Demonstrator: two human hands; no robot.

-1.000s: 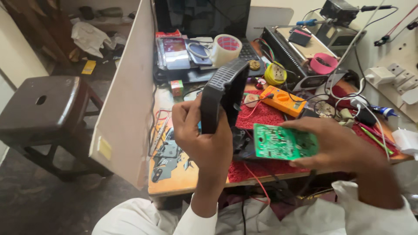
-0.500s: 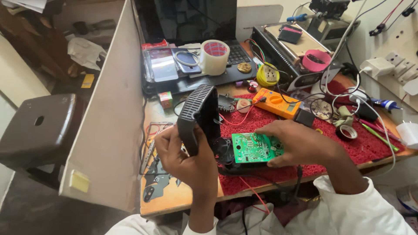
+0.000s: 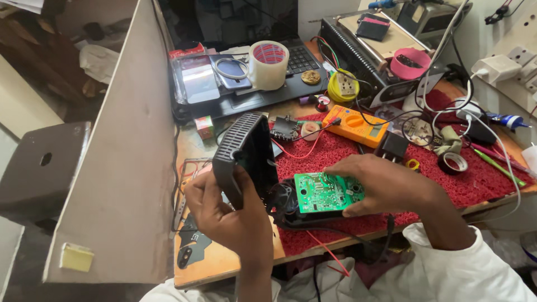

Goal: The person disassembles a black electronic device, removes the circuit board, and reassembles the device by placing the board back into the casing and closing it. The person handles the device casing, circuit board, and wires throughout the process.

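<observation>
My left hand (image 3: 229,215) grips a black ribbed plastic casing cover (image 3: 239,151), held upright and tilted over the desk's front edge. My right hand (image 3: 386,184) holds a green circuit board (image 3: 324,193) flat from its right side, solder side up. The board sits on the black lower half of the casing (image 3: 291,210), just right of the cover. A red wire (image 3: 327,251) trails from under it toward me. All of this lies over a red mat (image 3: 358,151).
An orange multimeter (image 3: 355,124), a roll of clear tape (image 3: 268,64), a laptop (image 3: 251,72), a pink tape roll (image 3: 411,62), wall sockets (image 3: 520,61) with a white adapter (image 3: 495,68), and tangled cables crowd the desk. A wooden partition (image 3: 123,168) rises at left, a dark stool (image 3: 39,168) beyond it.
Both hands have come down closer to the desk. The green board has moved left onto the black base beside the cover. The view has shifted to the left.
</observation>
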